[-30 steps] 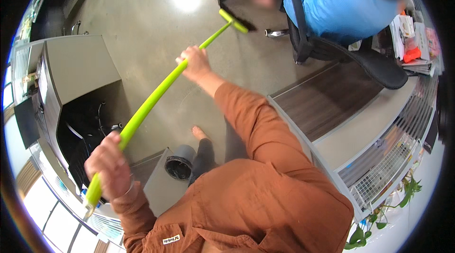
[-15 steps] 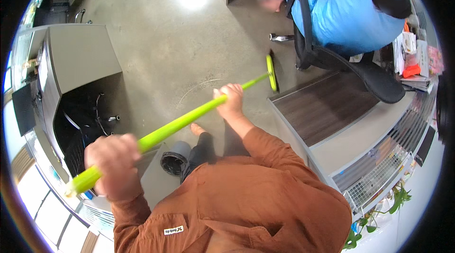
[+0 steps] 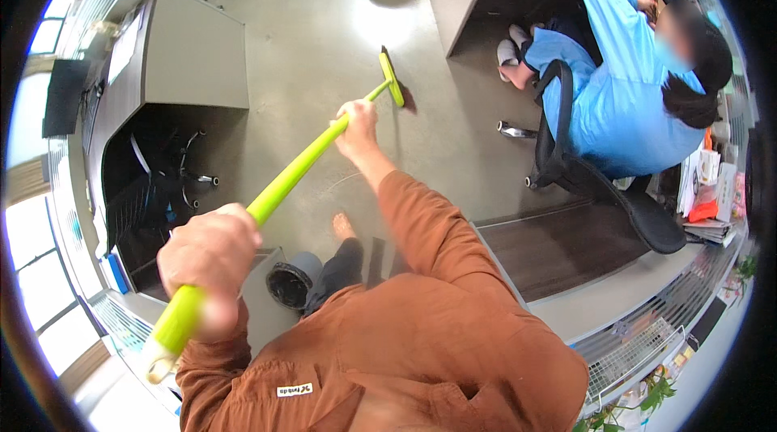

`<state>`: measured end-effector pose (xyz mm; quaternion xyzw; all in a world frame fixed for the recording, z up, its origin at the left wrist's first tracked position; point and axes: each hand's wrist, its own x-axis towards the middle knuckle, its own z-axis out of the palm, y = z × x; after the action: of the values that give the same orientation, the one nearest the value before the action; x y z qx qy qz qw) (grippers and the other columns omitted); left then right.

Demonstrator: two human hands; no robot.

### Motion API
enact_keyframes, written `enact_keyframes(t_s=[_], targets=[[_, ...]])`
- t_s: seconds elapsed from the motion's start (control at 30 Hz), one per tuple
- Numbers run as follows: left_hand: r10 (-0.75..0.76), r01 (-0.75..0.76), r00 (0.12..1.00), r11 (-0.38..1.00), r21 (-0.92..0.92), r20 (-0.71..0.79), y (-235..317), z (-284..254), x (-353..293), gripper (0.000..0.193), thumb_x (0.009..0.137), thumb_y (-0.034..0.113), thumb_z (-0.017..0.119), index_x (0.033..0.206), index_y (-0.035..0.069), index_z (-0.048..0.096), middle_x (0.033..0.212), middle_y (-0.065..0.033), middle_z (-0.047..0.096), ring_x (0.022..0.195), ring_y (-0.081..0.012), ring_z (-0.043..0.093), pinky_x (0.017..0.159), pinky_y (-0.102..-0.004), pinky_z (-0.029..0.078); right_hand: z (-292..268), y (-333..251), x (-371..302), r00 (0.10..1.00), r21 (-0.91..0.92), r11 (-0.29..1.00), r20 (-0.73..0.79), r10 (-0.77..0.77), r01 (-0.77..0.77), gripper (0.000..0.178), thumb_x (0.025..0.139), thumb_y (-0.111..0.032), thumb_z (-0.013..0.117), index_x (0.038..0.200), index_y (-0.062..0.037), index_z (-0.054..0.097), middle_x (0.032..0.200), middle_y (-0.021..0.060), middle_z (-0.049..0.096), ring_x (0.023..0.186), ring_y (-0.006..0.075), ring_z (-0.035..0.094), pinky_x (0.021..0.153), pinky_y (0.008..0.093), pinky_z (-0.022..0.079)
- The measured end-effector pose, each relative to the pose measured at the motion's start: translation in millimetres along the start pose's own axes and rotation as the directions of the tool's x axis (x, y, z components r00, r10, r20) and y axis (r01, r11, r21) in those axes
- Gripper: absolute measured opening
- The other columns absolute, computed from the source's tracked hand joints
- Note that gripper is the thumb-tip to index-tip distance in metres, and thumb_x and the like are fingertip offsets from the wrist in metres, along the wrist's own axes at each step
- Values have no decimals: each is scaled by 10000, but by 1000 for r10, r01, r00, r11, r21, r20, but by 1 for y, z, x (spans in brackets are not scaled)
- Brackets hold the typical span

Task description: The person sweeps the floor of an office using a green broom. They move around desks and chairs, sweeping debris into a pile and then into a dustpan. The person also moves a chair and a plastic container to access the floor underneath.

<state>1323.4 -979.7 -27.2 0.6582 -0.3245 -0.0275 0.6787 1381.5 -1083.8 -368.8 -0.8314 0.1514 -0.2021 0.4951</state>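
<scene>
Lower left: the left hand (image 3: 209, 258) wraps the green broom (image 3: 299, 171) near the handle's end, probably for steering. Lower centre-left: a black bag (image 3: 285, 286) lines the bin (image 3: 306, 262), presumably against soiling. Centre: the right hand (image 3: 358, 129), well apart, grips farther down, apparently for leverage. Upper centre: the broom's head (image 3: 390, 76) is down at the floor (image 3: 291, 44).

Lime-green broom (image 3: 301, 165), rust-brown shirt (image 3: 437, 343), light-blue garment (image 3: 635, 124), black chair (image 3: 645, 216), grey floor (image 3: 303, 68)

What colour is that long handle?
The handle is bright lime green, best seen in the head view.
</scene>
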Motion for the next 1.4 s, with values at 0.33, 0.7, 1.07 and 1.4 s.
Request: enact_keyframes(t_s=[0.33, 0.7, 1.07, 1.4], targets=[[155, -164, 942, 986, 7, 298, -29, -35, -59, 355, 716, 299, 776, 657, 120, 475, 591, 15, 490, 551, -194, 500, 663, -345, 434, -63, -156, -19, 246, 525, -421, 793, 558, -740, 127, 899, -157, 508, 899, -49, 442, 645, 58, 520, 588, 198, 558, 590, 336, 523], [-652, 520, 687, 749, 411, 321, -109, -149, -212, 357, 773, 190, 695, 1047, 13, 549, 901, -125, 644, 861, -237, 625, 793, -339, 486, -156, -80, -189, 330, -350, 567, 544, 771, -746, 249, 906, -249, 475, 772, -45, 522, 621, 54, 512, 529, 173, 503, 493, 339, 428], [-942, 931, 260, 186, 314, -211, -164, -279, -442, 320, 828, 263, 636, 969, -22, 604, 876, -154, 670, 806, -230, 652, 726, -325, 510, -214, -107, -377, 328, -263, 471, 445, 834, -842, 213, 909, -187, 501, 1047, -49, 588, 918, 71, 610, 843, 218, 550, 776, 357, 440], [-917, 959, 209, 260, -110, -340, -211, -250, -430, 266, 865, 211, 602, 950, -41, 586, 816, -93, 647, 704, -145, 615, 656, -277, 505, -80, -30, -142, 156, -449, 411, 502, 851, -793, 184, 929, -245, 443, 806, -109, 425, 591, 24, 443, 407, 145, 402, 371, 333, 353]])
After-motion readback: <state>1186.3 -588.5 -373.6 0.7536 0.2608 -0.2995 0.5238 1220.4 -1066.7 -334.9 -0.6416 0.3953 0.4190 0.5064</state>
